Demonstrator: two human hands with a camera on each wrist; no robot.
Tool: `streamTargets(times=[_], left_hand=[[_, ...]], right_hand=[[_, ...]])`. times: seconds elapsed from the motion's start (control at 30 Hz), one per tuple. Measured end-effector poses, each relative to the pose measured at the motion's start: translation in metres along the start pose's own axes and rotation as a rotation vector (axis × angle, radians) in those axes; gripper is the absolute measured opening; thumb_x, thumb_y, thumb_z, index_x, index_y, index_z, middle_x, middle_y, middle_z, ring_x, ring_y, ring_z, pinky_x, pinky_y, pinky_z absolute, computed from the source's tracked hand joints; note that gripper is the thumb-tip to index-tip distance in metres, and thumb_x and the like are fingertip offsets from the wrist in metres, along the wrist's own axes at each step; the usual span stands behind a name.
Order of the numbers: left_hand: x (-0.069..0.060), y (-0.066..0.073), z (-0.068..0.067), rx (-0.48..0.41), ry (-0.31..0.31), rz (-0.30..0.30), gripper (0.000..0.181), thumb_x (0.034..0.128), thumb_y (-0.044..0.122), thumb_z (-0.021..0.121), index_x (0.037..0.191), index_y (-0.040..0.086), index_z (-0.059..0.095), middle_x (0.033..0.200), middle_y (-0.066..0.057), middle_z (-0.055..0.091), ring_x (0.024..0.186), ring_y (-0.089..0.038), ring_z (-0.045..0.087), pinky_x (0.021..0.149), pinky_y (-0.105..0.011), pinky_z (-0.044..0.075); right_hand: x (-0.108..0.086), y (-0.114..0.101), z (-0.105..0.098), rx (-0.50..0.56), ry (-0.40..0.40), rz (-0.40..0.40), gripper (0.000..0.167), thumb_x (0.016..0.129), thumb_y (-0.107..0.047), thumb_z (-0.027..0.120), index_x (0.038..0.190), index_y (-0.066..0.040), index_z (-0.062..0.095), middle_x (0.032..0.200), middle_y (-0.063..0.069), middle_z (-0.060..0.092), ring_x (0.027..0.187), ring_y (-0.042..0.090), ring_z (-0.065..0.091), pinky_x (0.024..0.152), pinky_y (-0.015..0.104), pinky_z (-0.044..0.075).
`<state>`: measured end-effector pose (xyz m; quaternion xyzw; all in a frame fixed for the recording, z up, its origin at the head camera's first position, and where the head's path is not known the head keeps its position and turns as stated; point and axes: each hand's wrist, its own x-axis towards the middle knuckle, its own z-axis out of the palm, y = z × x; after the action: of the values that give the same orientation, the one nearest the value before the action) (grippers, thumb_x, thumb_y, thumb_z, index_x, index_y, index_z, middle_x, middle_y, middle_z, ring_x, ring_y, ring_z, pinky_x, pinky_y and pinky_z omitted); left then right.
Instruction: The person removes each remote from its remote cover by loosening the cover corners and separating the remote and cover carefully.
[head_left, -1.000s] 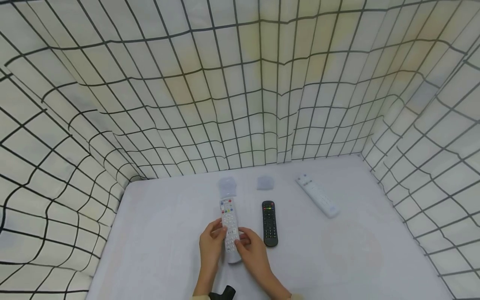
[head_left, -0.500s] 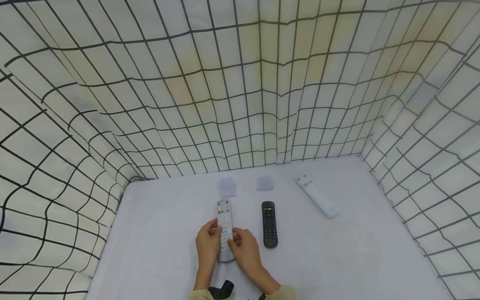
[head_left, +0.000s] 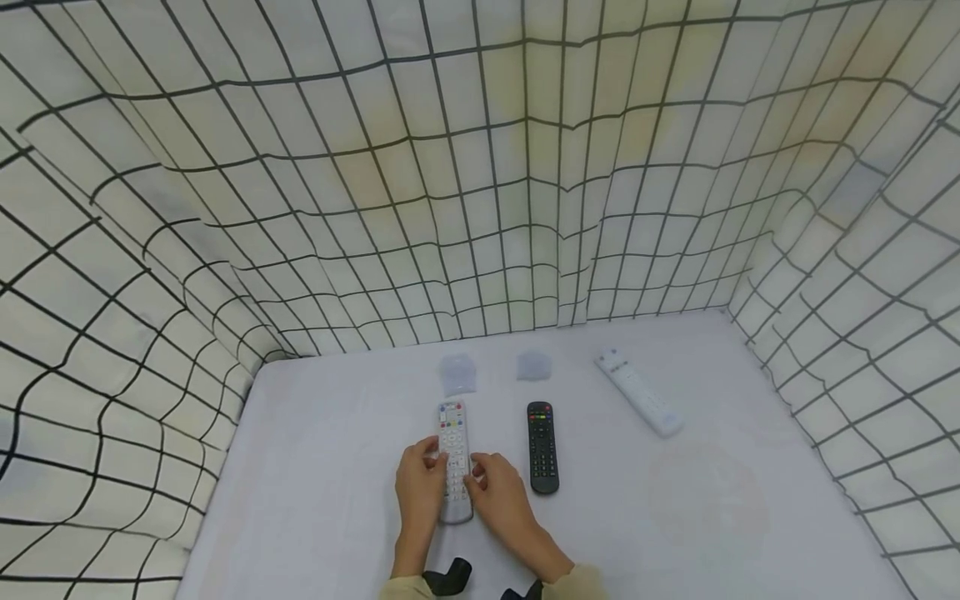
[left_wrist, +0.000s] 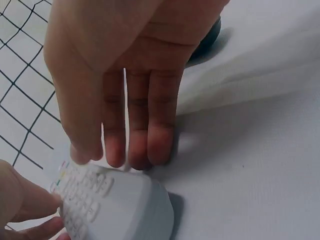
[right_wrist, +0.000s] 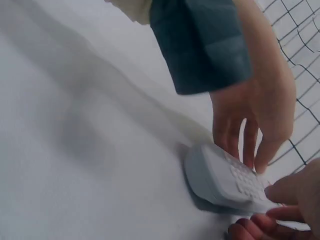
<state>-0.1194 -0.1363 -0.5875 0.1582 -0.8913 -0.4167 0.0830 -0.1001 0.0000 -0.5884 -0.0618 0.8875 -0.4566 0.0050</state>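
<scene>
A white remote with coloured top keys (head_left: 452, 429) lies face up on the white cloth, its grey end toward the person. My left hand (head_left: 420, 492) holds its left edge, thumb at the keys; in the left wrist view the long fingers (left_wrist: 160, 145) hang fairly straight beside the remote (left_wrist: 127, 200). On the opposite edge is my right hand (head_left: 506, 504), its thumb on the rim and its other fingers bent at the side. In the right wrist view that hand (right_wrist: 302, 200) partly covers the remote (right_wrist: 210, 172).
A black remote (head_left: 543, 450) lies right of my right hand. Farther right, a white remote (head_left: 641, 393) lies slanted. Two pale translucent pieces (head_left: 457, 375) (head_left: 533, 366) lie behind. Grid-patterned white curtains (head_left: 495, 208) border the back and sides of the table.
Both hands have shifted the white remote slightly left and turned it nearly straight. Over the last half second it has hardly moved, and the right fingers have spread a little from its side.
</scene>
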Motion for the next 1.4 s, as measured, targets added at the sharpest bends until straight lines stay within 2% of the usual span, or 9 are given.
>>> streamTargets(times=[0.17,0.33,0.53,0.73,0.9,1.07,1.13,1.27,1.4], left_hand=[[-0.001,0.016,0.0,0.059,0.037,0.05,0.032,0.0984,0.005,0.065,0.13,0.001,0.068,0.13,-0.022,0.064,0.109,-0.036,0.059,0.085,-0.048,0.049],[0.0,0.036,0.008,-0.034,0.008,0.095,0.029,0.0993,0.006,0.063,0.128,0.004,0.07,0.129,-0.02,0.066,0.117,-0.037,0.059,0.093,-0.053,0.05],[-0.006,0.067,0.027,-0.126,-0.094,0.143,0.027,0.1005,0.006,0.062,0.126,0.008,0.07,0.122,-0.012,0.07,0.111,-0.028,0.063,0.09,-0.046,0.051],[-0.01,0.095,0.052,-0.195,-0.216,0.187,0.028,0.1023,0.008,0.061,0.129,0.011,0.069,0.124,-0.006,0.071,0.108,-0.021,0.066,0.091,-0.037,0.056],[-0.014,0.115,0.077,-0.255,-0.291,0.226,0.028,0.1017,0.007,0.06,0.128,0.009,0.069,0.121,-0.01,0.072,0.102,-0.019,0.068,0.083,-0.029,0.057],[-0.017,0.133,0.104,-0.302,-0.374,0.217,0.031,0.1012,0.01,0.061,0.131,0.008,0.068,0.127,-0.013,0.072,0.103,-0.021,0.07,0.083,-0.031,0.058],[-0.018,0.139,0.114,-0.318,-0.42,0.186,0.033,0.1014,0.013,0.061,0.134,0.008,0.067,0.131,-0.011,0.071,0.107,-0.021,0.071,0.085,-0.033,0.058],[-0.018,0.146,0.134,-0.335,-0.475,0.144,0.038,0.1009,0.016,0.062,0.138,0.007,0.064,0.134,-0.012,0.07,0.112,-0.025,0.07,0.089,-0.037,0.06],[-0.016,0.152,0.153,-0.3,-0.508,0.125,0.045,0.1015,0.02,0.062,0.144,0.006,0.059,0.14,-0.015,0.066,0.119,-0.03,0.069,0.098,-0.042,0.059]], right_hand=[[0.001,0.005,-0.021,0.061,-0.006,-0.037,0.031,0.1,-0.01,0.066,0.131,-0.005,0.068,0.108,0.003,0.072,0.092,0.011,0.068,0.078,0.024,0.058],[0.005,0.013,-0.048,0.133,0.014,-0.056,0.031,0.104,-0.01,0.063,0.134,-0.011,0.066,0.118,0.004,0.072,0.102,0.018,0.07,0.085,0.027,0.06],[0.01,0.027,-0.086,0.145,0.07,-0.056,0.032,0.102,-0.006,0.065,0.134,-0.012,0.068,0.12,0.004,0.073,0.1,0.018,0.07,0.082,0.025,0.059],[0.015,0.05,-0.119,0.041,0.155,-0.052,0.032,0.101,-0.002,0.064,0.133,-0.007,0.066,0.127,0.009,0.072,0.111,0.025,0.069,0.09,0.04,0.061],[0.018,0.076,-0.143,-0.026,0.191,-0.014,0.031,0.103,-0.003,0.06,0.134,-0.006,0.064,0.13,0.012,0.069,0.118,0.029,0.067,0.096,0.045,0.059],[0.018,0.103,-0.162,-0.068,0.233,0.017,0.032,0.104,-0.006,0.058,0.136,-0.006,0.062,0.134,0.017,0.066,0.123,0.035,0.064,0.1,0.053,0.056],[0.019,0.111,-0.169,-0.093,0.259,0.025,0.032,0.104,-0.006,0.057,0.136,-0.006,0.062,0.135,0.018,0.065,0.123,0.037,0.063,0.102,0.056,0.054],[0.02,0.12,-0.181,-0.163,0.311,0.008,0.032,0.104,-0.005,0.055,0.135,-0.002,0.061,0.137,0.022,0.062,0.129,0.042,0.057,0.109,0.06,0.046],[0.022,0.128,-0.189,-0.251,0.36,-0.034,0.032,0.103,-0.001,0.054,0.134,0.003,0.059,0.138,0.026,0.058,0.135,0.045,0.049,0.114,0.063,0.039]])
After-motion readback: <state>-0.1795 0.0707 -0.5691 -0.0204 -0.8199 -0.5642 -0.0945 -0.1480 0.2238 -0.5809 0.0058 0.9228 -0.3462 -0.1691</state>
